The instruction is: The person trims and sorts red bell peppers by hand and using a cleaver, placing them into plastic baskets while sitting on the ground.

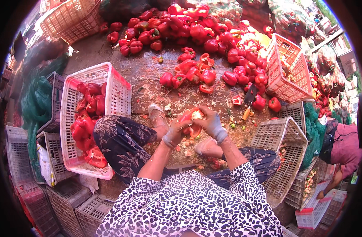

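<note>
A red bell pepper [194, 131], broken open so its pale seedy core shows, is held between my two hands above the floor between my feet. My left hand [174, 133], in a thin dirty glove, is closed round the pepper's left side. On the other side, my gloved right hand [211, 124] has its fingers curled over the top edge by the core. Split red peppers [190, 71] lie on the floor just ahead. Off to the right, a knife [247, 113] with an orange handle and a dark broad blade rests among peppers.
A white-and-red crate [121, 96] at my left holds opened peppers. An orange crate [289, 85] and a tilted pale crate [281, 130] stand at right. A big heap of red peppers [181, 27] spreads ahead, before full mesh sacks [291, 17]. Another person [346, 144] bends at far right.
</note>
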### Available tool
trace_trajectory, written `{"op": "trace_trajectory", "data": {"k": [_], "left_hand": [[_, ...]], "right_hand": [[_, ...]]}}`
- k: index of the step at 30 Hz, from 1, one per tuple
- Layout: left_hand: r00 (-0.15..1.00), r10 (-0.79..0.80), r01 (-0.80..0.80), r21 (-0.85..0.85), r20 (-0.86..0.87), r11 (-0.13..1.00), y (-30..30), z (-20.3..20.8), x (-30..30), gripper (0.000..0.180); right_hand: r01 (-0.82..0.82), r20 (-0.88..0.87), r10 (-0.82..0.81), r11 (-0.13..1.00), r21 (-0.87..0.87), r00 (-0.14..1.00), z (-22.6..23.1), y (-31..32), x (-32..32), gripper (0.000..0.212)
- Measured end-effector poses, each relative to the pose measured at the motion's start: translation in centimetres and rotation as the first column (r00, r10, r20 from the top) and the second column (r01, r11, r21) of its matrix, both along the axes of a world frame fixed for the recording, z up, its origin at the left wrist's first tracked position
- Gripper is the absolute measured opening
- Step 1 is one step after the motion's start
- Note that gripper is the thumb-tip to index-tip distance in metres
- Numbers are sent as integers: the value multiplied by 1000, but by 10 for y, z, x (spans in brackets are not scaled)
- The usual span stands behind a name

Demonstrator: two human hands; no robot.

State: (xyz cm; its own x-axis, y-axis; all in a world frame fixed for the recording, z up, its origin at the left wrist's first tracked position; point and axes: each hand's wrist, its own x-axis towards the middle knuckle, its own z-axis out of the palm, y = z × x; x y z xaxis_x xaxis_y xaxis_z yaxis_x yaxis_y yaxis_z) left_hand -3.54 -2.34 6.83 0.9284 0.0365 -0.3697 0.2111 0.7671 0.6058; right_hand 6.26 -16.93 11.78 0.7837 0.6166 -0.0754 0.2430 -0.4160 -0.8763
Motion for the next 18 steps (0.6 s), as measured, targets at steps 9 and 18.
{"op": "trace_trajectory", "data": {"k": [9,18], "left_hand": [[971,-236,238,35,-38,971,-7,13,-16,46],[965,-241,255,163,-98,953,-11,-7,-8,34]], "right_hand": [[18,-650,129,977,214,749,6,-43,6,43],[177,-729,74,949,262,681,-28,-54,5,38]]}}
